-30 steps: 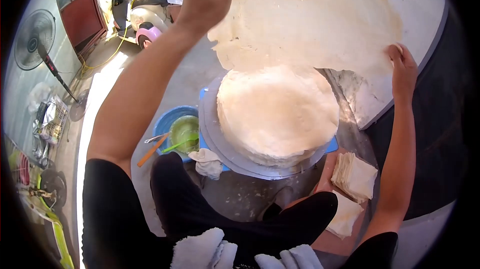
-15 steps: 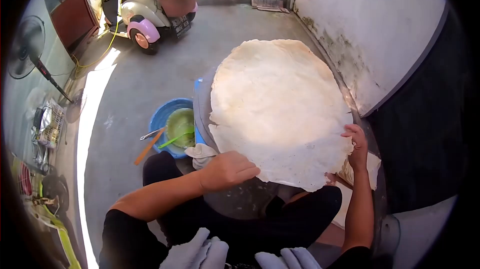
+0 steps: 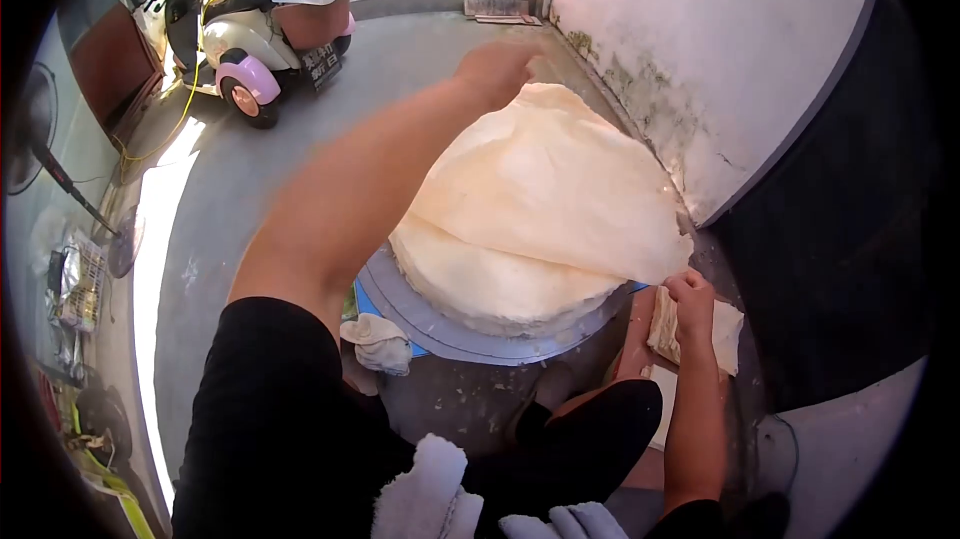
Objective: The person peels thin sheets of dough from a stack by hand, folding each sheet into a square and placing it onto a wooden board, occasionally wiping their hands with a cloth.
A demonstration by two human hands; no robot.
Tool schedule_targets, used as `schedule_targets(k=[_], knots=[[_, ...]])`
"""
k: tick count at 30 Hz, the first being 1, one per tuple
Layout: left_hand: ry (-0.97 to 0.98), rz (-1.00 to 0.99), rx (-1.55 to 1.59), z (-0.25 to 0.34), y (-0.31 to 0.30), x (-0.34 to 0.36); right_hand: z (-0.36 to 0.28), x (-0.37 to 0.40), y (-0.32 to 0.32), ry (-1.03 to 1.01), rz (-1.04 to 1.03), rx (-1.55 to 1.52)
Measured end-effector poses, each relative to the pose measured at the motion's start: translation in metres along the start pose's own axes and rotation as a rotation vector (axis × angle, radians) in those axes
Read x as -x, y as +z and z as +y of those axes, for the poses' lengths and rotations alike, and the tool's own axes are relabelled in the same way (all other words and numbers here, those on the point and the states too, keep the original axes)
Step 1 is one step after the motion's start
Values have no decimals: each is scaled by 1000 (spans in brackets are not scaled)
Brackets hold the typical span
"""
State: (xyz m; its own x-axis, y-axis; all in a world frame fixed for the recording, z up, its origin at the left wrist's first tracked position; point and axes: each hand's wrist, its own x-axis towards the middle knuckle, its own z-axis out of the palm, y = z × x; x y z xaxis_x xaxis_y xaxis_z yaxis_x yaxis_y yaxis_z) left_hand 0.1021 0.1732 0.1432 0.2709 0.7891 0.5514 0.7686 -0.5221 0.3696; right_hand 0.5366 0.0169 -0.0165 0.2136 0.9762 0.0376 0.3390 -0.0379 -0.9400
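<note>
One sheet (image 3: 555,179): drawn back, baring part of the stack (image 3: 490,284)
Right hand (image 3: 690,301): pinching its edge
Left hand (image 3: 502,75): now at far edge, grip unclear
Cloth (image 3: 378,343): near stack

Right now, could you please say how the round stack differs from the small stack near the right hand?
The round stack is broad and circular; the small stack is angular. The round stack lies on a grey disc, the small stack on a reddish surface. Both are pale and layered.
</note>
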Motion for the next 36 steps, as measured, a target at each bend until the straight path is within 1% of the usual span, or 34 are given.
schedule_targets(k=[1,2,3,4,5,6,8,10,11,13,14,16,17,19,20,22,24,26,28,29,31,32,34,36], knots=[[14,103,-74,-1,4,-1,-9,7,5,67,6,-79],[-42,-7,-31,-5,10,10,-15,13,9,72,13,-78],[-99,-119,9,1,8,35,-17,17,12,124,17,-118],[-98,-237,-33,5,4,59,-17,18,12,173,20,-160],[-116,-328,-71,-1,9,87,-16,18,11,175,21,-162],[-200,-420,-80,6,0,111,-15,19,10,181,9,-185],[-251,-414,-74,-17,5,150,-13,21,10,193,-16,-204],[-383,-276,-48,-44,10,173,-15,20,10,166,-29,-204],[-384,-269,-53,-56,8,177,-18,19,11,160,-33,-206],[-588,-351,117,-64,2,175,-23,22,11,177,-17,-238],[-583,-354,119,-67,3,175,-22,21,9,178,-11,-237],[-592,-399,270,-60,-7,171,-18,18,2,130,-58,-237],[-591,-399,273,-54,-9,171,-19,17,1,130,-56,-235],[-701,-341,327,-42,-12,175,-32,13,5,-30,179,-66],[-707,-337,332,-39,-14,176,-44,8,7,-32,174,-61],[-668,-361,270,-36,-16,179,-97,0,28,-639,500,458],[-708,-358,311,-46,-7,179,-116,-33,47,-528,178,378],[-743,-349,350,-52,-4,174,-119,-78,82,-540,-86,441],[-801,-380,376,-57,-5,170,-110,-122,117,-538,-218,651],[-803,-375,377,-58,-5,169,-100,-139,129,-544,-221,652],[-816,-355,371,-61,-6,166,-95,-161,152,-414,-337,886],[-821,-348,368,-64,-7,165,-91,-171,156,-422,-341,884],[-795,-376,379,-67,-8,163,-101,-171,160,-202,-436,935],[-782,-394,395,-65,-11,159,-101,-181,161,-205,-486,943]])
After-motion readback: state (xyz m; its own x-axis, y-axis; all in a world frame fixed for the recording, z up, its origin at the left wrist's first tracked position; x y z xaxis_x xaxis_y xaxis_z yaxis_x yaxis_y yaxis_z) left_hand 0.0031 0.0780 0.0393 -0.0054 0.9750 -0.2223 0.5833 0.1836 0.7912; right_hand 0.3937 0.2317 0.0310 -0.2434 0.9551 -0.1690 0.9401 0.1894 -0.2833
